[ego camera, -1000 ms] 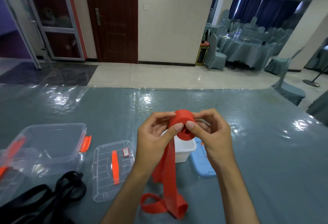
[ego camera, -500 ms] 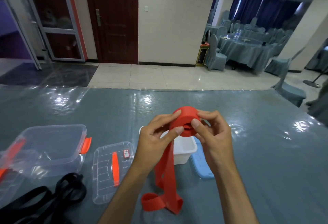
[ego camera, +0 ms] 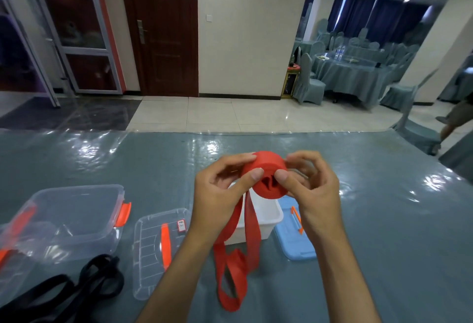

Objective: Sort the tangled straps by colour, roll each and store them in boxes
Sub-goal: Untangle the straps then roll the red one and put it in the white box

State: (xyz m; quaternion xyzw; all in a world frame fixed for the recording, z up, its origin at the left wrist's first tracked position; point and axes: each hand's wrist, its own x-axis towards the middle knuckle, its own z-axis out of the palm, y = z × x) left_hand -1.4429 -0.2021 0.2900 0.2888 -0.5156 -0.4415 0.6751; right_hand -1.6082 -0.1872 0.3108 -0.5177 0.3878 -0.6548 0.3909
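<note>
I hold the red strap up above the table, most of it already wound into a fat roll. My left hand pinches the near face of the roll with thumb against fingers, and my right hand grips the other side the same way, thumb pressed at the hollow centre. Both hands are closed on the roll, neither slack.

The unwound tail hangs down in front of the white box and ends in a loose loop that lies on the table. That tail is my main worry. I think it looks folded over on itself near the bottom, and if I wind it in like that the roll will bulge and sit crooked. The middle of the roll also looks soft and open — if either thumb eases off, the inner turns may telescope out and I lose the whole coil.

The tail hangs close to the white box's rim, so it could snag there as I draw it up. The blue lid lies just beside that box, to its right. To my left stand the clear box and its clear lid, with the black straps heaped near the table's edge, not yet rolled. They lie well apart from the red tail, so I judge a fresh tangle unlikely.
</note>
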